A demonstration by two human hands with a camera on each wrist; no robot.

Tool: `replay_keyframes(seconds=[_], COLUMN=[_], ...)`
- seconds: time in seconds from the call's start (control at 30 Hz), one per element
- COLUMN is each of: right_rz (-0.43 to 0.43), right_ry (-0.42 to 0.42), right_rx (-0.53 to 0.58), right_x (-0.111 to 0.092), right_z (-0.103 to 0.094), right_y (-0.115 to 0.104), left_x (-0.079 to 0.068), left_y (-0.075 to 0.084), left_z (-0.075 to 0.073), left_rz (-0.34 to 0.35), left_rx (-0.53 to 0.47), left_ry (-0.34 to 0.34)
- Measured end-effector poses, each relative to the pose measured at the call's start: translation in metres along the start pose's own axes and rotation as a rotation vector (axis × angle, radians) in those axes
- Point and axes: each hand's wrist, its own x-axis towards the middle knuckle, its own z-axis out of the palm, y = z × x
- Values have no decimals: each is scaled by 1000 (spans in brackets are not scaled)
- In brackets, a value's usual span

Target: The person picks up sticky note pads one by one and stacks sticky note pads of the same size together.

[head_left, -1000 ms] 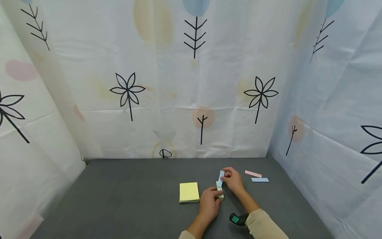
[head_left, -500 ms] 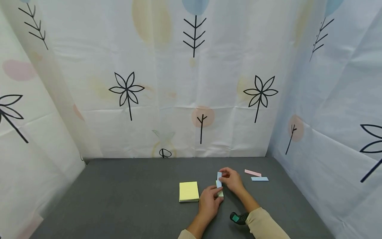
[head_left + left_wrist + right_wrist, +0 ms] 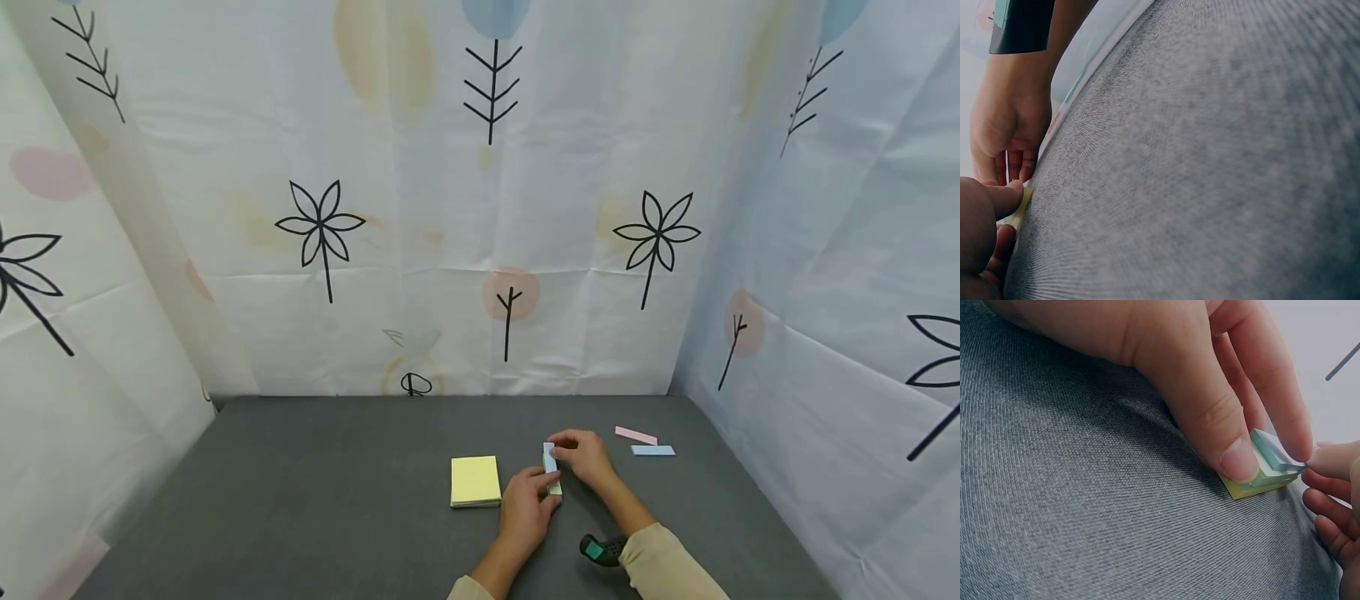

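My left hand point(image 3: 525, 510) grips a small stack of narrow sticky note pads at its near end, index finger over the top and thumb at the lower end. In the right wrist view the stack shows a yellow layer point(image 3: 1239, 491) at the bottom, green pads point(image 3: 1270, 480) above and a light blue pad point(image 3: 1272, 452) on top. My right hand point(image 3: 585, 457) pinches the far end of that blue pad, thumb on one side and fingers on the other. The blue pad lies almost lengthwise over the green, whose near part shows beside my left fingers.
A square yellow sticky note stack point(image 3: 475, 481) stands left of my left hand. Beyond my right hand lie a pink strip point(image 3: 636, 435) and another blue strip point(image 3: 653, 451) on the grey table point(image 3: 300, 500). A black band with a green patch point(image 3: 597, 551) is by the right sleeve.
The blue pad has turned from a slant to line up with the green stack and has slid toward me, my right hand moving with it. My left hand has stayed in place.
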Motion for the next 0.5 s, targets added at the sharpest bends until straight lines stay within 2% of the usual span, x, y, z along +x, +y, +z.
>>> replay_keyframes(seconds=[0.5], right_rz=[-68], right_ry=[-68], right_rx=[-31], right_x=[-2], right_z=[-5], right_y=[3], left_x=[0], left_y=[0], left_z=[0], left_rz=[21], left_rx=[25], left_ry=[5])
